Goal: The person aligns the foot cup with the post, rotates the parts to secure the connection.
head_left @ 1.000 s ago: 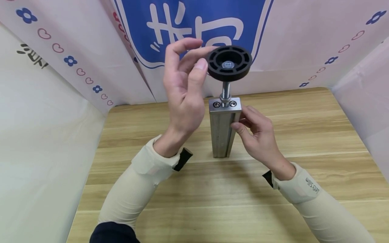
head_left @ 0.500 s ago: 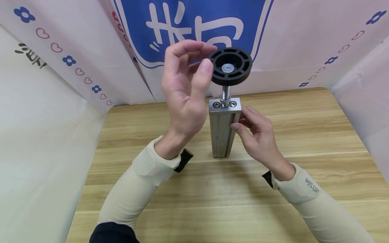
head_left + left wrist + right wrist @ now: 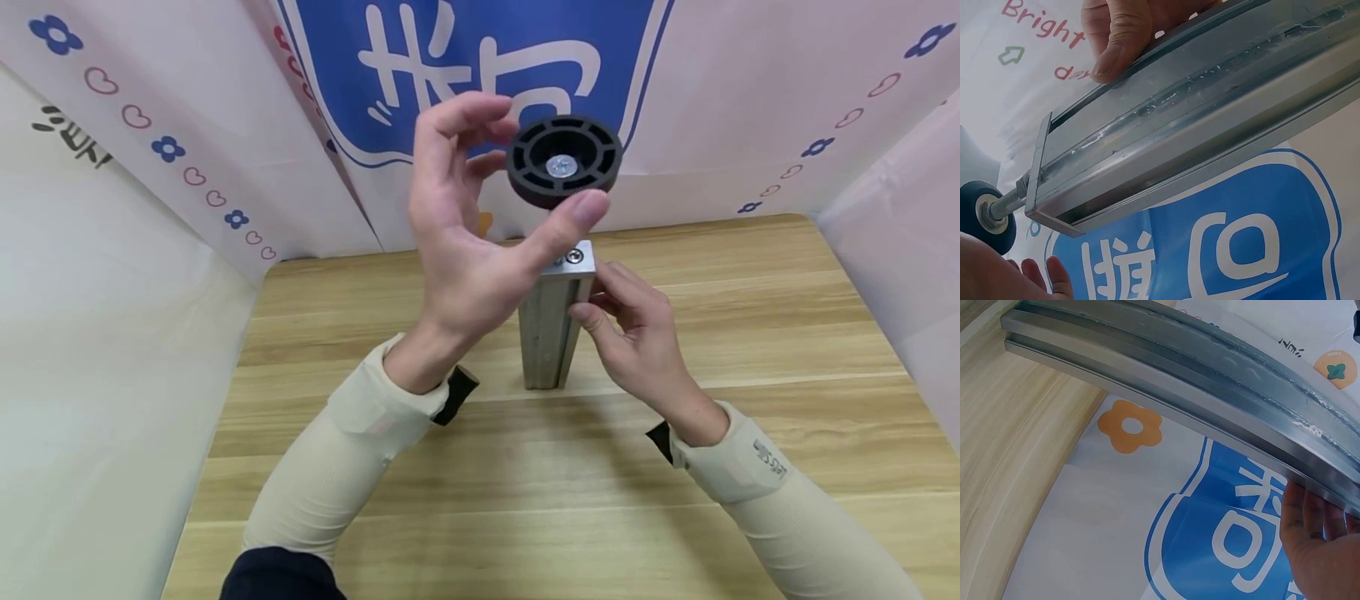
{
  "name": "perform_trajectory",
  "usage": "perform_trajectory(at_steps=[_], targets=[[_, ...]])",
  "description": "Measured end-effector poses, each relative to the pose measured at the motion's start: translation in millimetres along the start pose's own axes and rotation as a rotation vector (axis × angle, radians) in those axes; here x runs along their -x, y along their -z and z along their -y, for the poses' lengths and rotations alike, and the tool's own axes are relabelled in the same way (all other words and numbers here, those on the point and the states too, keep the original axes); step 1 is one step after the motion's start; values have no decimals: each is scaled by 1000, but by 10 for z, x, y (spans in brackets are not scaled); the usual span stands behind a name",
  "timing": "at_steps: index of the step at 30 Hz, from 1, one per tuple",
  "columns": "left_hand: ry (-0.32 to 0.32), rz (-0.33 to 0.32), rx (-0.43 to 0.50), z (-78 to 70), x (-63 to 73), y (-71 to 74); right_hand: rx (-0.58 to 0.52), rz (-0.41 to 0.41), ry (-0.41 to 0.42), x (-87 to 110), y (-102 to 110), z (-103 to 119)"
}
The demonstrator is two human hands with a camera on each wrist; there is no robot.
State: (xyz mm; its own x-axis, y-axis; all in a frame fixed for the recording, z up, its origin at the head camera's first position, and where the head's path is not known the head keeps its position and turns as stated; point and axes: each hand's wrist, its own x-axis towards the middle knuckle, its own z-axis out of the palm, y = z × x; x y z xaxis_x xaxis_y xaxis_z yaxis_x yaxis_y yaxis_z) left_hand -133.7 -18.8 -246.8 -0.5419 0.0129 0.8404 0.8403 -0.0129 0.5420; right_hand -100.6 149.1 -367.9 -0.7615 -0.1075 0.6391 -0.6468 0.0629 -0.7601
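Note:
A silver aluminium profile (image 3: pixel 551 325) stands upright on the table, an end plate (image 3: pixel 581 265) screwed on its top. From that plate a threaded stud (image 3: pixel 1009 204) rises to a round black levelling foot (image 3: pixel 519 173) with a bolt head in its centre. My right hand (image 3: pixel 641 333) grips the profile's right side near the top, thumb in front and fingers behind. My left hand (image 3: pixel 468 250) is beside the foot, thumb stretched across under its near rim and fingers loosely bent at its far left. Whether the thumb touches the rim I cannot tell. In the head view my left thumb hides the stud.
The wood-grain table (image 3: pixel 570 500) carries the profile. Close behind it hangs a white printed sheet with a blue sign (image 3: pixel 510 67). White sheets also stand at the left (image 3: pixel 112 333) and right (image 3: pixel 907 200).
My left thumb has moved from the foot's left rim rightward to its near side, and the fingers have spread off the rim. My right hand and the profile stay put.

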Motion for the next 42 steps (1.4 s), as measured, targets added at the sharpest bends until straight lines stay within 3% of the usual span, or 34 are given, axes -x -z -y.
perform_trajectory(at_steps=[12,23,35,42], targets=[[-5,-19,66,27,-2,15,2,1,-4,-11,-2,20],[-8,27,114,13,4,32,13,-4,-19,-9,-7,23],[-21,54,44,-38,23,-2,-13,2,-8,-2,-6,24],[-36,23,15,-78,-8,-38,-15,-5,-2,2,-6,11]])
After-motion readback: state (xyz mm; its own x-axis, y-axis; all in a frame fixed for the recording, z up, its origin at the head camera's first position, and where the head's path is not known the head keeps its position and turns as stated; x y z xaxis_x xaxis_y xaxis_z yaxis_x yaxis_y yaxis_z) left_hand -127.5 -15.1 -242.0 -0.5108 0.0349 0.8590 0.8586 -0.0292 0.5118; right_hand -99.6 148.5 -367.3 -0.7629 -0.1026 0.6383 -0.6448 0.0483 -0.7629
